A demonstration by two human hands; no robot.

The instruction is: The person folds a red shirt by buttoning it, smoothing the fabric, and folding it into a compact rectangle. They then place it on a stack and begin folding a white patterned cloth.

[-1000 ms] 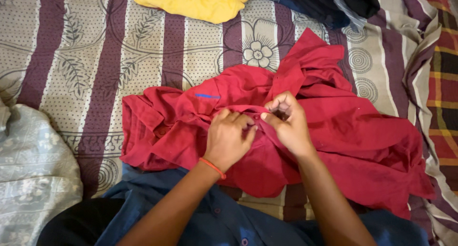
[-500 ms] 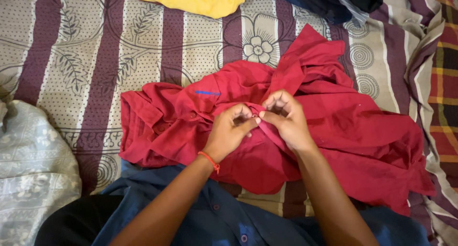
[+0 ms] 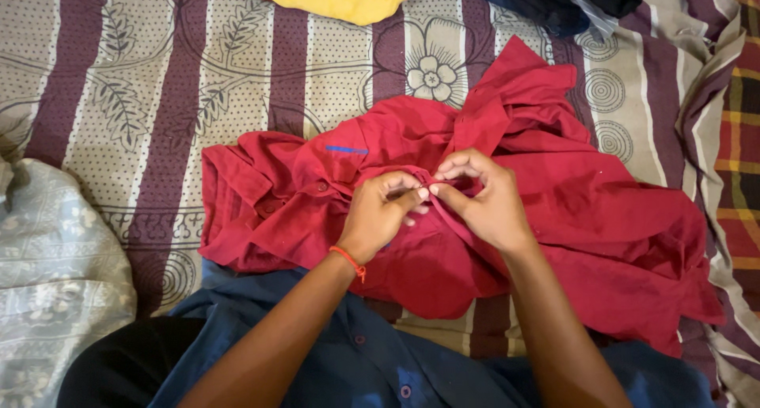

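Since a second ago: left hand [image 3: 380, 214] has lifted off the flat of the red shirt [image 3: 586, 218], fingers now curled, thumb and forefinger pinched at the placket edge. Right hand [image 3: 483, 198] has closed in; fingertips of both hands now meet. View drifted slightly; shirt sits a little higher in frame.

A thin orange thread band [image 3: 348, 260] is worn on the left wrist; both forearms are left bare.
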